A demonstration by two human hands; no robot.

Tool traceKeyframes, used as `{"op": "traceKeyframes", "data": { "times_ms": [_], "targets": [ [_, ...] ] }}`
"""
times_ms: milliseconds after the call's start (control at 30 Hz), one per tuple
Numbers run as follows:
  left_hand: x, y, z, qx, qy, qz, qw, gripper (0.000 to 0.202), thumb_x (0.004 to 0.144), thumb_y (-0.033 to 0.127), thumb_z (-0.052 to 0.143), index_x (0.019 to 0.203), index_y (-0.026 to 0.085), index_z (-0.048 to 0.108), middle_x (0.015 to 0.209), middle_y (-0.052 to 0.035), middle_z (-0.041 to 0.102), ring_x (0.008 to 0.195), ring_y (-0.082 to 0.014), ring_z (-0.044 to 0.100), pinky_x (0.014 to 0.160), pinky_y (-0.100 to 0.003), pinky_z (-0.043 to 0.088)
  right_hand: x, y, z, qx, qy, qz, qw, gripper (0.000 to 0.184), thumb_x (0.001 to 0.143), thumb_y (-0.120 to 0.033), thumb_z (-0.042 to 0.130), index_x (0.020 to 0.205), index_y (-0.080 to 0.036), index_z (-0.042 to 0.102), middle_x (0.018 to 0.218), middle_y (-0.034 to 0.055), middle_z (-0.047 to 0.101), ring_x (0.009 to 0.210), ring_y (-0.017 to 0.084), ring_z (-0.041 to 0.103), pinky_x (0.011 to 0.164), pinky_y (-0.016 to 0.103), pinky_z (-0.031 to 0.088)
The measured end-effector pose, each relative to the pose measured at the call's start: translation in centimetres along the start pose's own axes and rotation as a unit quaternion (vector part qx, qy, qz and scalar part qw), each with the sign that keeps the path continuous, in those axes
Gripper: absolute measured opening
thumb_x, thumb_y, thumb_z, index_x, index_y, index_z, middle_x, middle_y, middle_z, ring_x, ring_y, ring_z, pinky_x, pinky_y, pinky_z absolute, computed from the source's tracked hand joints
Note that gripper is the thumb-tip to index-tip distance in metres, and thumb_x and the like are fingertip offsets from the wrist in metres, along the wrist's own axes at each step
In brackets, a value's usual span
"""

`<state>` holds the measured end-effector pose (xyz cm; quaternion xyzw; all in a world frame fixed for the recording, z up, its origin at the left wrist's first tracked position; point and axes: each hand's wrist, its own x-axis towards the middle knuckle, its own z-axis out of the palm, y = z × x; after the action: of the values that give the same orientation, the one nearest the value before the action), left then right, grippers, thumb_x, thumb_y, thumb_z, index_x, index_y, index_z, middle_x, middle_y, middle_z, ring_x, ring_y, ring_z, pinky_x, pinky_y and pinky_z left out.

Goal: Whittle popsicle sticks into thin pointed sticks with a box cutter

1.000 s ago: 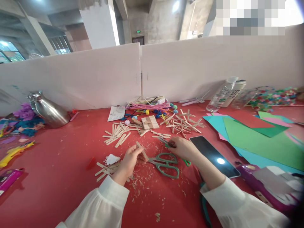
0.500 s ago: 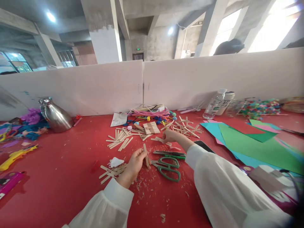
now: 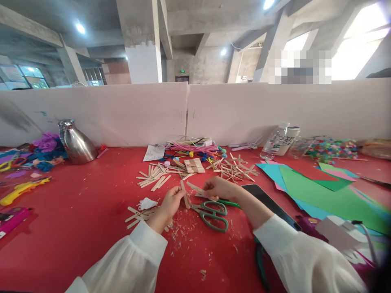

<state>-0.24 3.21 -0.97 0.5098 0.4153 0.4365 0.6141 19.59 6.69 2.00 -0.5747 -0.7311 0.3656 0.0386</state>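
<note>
My left hand (image 3: 169, 206) pinches a wooden craft stick (image 3: 185, 196) that stands nearly upright. To its right, my right hand (image 3: 222, 188) is closed on another craft stick (image 3: 194, 187), whose free end points left towards the first one. Green-handled scissors (image 3: 215, 224) lie just below the two hands, with shavings scattered beside them. A small pile of craft sticks (image 3: 133, 216) and a white crumpled piece (image 3: 148, 203) lie by my left wrist. Further back are a spread of loose sticks (image 3: 157, 176) and a flat panel of joined sticks (image 3: 194, 165).
A dark flat device (image 3: 270, 204) lies under my right forearm. Coloured paper (image 3: 324, 191), a plastic bottle (image 3: 274, 142) and a white charger block (image 3: 339, 234) are on the right. A steel jug (image 3: 77, 146) stands at left. A pale partition (image 3: 128, 114) borders the red table.
My right hand has come back from the stick pile towards my left hand, bringing a craft stick. My left hand keeps its stick in nearly the same place. The view has tilted up slightly.
</note>
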Motion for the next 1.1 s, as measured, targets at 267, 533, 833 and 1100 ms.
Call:
{"op": "traceKeyframes", "data": {
  "times_ms": [267,533,833,1100],
  "targets": [
    [0.1,0.0,0.5,0.028,-0.006,-0.026,0.999,0.026,0.073,0.042,0.058,0.067,0.018,0.05,0.05,0.0016,0.057,0.041,-0.0114,0.048,0.04,-0.021,0.035,-0.6,-0.1,3.3,0.166,-0.016,-0.025,0.986,0.03,0.086,-0.031,0.053,0.111,-0.015,0.055,0.105,0.0056,0.06,0.085,0.016,0.06,0.071,0.035,0.051],
    [0.3,-0.5,0.9,0.068,-0.022,-0.002,0.997,0.023,0.078,0.038,0.054,0.07,0.017,0.05,0.056,0.0037,0.056,0.046,-0.0101,0.053,0.048,-0.021,0.038,-1.1,0.2,3.7,0.359,0.0,-0.08,0.93,0.026,0.071,-0.036,0.067,0.088,-0.016,0.061,0.079,0.001,0.069,0.073,0.014,0.065,0.067,0.028,0.049],
    [-0.1,-0.1,1.3,0.08,-0.007,-0.001,0.997,0.024,0.077,0.04,0.056,0.074,0.017,0.052,0.064,0.0011,0.059,0.051,-0.0103,0.055,0.05,-0.02,0.04,-1.5,0.6,3.9,0.437,0.029,-0.059,0.897,0.029,0.057,-0.039,0.073,0.076,-0.017,0.066,0.065,-0.0004,0.069,0.055,0.011,0.059,0.053,0.023,0.042],
    [-0.6,-0.8,1.1,0.088,0.002,0.012,0.996,0.029,0.082,0.045,0.051,0.073,0.017,0.049,0.066,0.0006,0.057,0.05,-0.0087,0.051,0.045,-0.019,0.037,-2.0,0.4,3.4,0.448,0.045,-0.04,0.892,0.037,0.056,-0.046,0.074,0.078,-0.017,0.065,0.058,-0.0014,0.064,0.045,0.008,0.051,0.041,0.021,0.034]
  ]
}}
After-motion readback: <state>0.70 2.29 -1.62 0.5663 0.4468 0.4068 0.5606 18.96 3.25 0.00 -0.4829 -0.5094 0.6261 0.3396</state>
